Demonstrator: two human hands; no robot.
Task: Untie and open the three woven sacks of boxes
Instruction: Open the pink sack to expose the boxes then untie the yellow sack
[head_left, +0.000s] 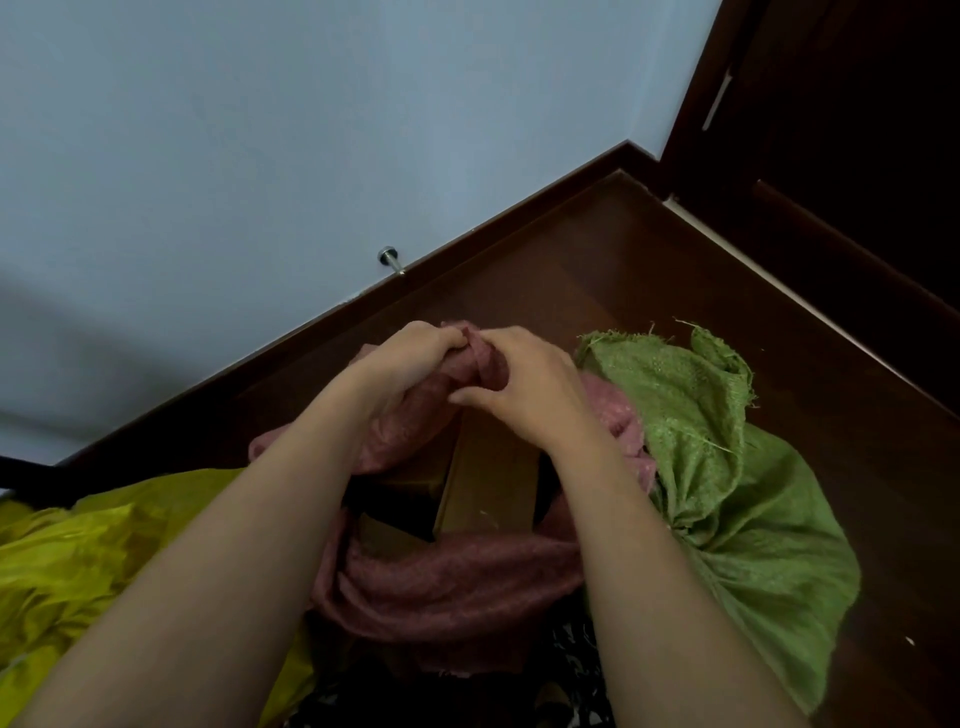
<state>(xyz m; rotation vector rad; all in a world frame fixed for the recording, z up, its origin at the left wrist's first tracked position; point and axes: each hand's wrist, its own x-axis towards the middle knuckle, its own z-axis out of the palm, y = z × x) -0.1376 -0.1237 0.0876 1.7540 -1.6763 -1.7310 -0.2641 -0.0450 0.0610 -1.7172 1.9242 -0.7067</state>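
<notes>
- Hands on the pink sack (452, 577), centre of view: left hand (415, 358) and right hand (524, 384) both grip the bunched far rim, fingers curled round the fabric.
- Probable reason: pulling the far rim up and back to widen the mouth.
- Mouth already open; cardboard boxes (488, 473) visible inside, between the forearms.
- Green sack (727, 467) just right of the pink one, touching it; neck looks gathered, likely tied.
- Yellow sack (78, 545) near left; tied or open, cannot tell.
- All sit on dark wood floor (649, 270) by the wall.
</notes>
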